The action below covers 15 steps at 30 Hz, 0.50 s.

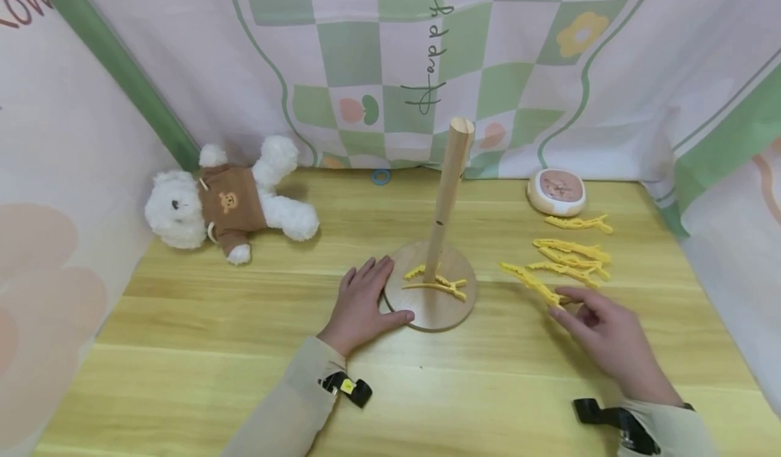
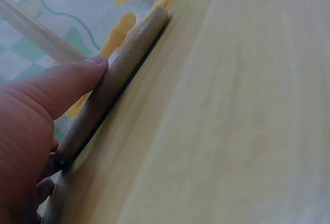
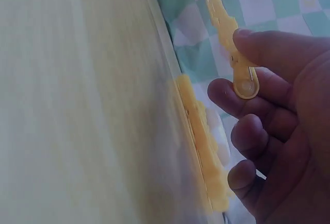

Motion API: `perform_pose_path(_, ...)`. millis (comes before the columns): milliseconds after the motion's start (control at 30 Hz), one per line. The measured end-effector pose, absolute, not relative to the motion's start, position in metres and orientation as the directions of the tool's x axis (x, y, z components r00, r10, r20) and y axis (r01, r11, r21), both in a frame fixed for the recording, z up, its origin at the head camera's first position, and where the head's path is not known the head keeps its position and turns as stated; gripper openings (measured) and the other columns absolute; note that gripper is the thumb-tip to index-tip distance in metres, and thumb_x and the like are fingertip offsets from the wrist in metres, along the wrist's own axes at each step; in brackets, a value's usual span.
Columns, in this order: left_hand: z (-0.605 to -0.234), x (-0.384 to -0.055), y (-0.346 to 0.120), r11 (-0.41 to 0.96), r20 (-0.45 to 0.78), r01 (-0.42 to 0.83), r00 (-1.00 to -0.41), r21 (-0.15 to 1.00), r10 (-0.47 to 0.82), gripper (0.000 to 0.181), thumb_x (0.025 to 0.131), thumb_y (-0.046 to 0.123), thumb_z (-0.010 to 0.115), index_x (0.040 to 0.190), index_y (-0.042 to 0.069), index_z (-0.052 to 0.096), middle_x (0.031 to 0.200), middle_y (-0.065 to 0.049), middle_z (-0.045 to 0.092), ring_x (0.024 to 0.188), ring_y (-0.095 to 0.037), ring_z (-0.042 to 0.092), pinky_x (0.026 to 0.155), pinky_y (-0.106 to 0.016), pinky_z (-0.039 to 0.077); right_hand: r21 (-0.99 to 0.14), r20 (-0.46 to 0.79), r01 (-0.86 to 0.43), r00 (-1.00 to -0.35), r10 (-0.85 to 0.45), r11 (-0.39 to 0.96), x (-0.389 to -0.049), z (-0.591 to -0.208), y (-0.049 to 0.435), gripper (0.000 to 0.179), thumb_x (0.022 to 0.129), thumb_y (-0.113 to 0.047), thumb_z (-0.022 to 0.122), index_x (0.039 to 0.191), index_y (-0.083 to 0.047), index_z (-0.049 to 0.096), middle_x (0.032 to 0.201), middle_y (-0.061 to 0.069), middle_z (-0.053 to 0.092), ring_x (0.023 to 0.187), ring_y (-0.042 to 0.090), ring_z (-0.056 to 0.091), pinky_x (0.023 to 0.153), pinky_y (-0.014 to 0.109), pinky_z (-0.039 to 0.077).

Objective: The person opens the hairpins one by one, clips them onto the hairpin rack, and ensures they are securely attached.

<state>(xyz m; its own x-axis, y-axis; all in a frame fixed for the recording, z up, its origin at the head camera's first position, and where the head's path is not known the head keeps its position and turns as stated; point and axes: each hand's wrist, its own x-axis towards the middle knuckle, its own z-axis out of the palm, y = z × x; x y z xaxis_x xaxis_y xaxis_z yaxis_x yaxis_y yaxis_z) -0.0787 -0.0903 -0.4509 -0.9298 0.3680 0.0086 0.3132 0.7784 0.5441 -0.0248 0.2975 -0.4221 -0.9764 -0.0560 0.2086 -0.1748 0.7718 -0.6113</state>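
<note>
A wooden stand has a round base (image 1: pixel 427 314) and an upright pole (image 1: pixel 448 186). My left hand (image 1: pixel 361 306) holds the base at its left edge; the thumb (image 2: pixel 77 77) lies over the rim in the left wrist view. Yellow alligator hair clips (image 1: pixel 448 287) lie on the base around the foot of the pole. My right hand (image 1: pixel 610 335) pinches another yellow hair clip (image 1: pixel 527 282) by its handle end, between thumb and fingers, right of the stand. In the right wrist view this clip (image 3: pixel 224 26) points upward, its toothed jaws away from the palm.
Several yellow hair clips (image 1: pixel 570 248) lie on the table beyond my right hand. Behind them stands a small white and pink device (image 1: pixel 557 192). A white plush bear (image 1: pixel 228 203) in a brown shirt lies at the back left. A blue ring (image 1: pixel 381 177) is near the curtain (image 1: pixel 348 50).
</note>
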Motion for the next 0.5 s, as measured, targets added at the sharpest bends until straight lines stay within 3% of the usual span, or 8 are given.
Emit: perform_pose_path(500,-0.452,-0.079,-0.091,0.776,0.008,0.316,-0.928,0.545,0.372,0.104,0.08,0.066,0.072,0.158,0.01,0.032,0.164,-0.004,0.028,0.152,-0.027,0.02,0.121,-0.053,0.01,-0.584,0.27,-0.31,-0.946,-0.18,0.751,-0.04,-0.423,0.257,0.029,0.085,-0.016,0.081,0.113,-0.015,0.073,0.059,-0.01,0.046,0.049,0.003,0.039,0.043,0.023,0.035)
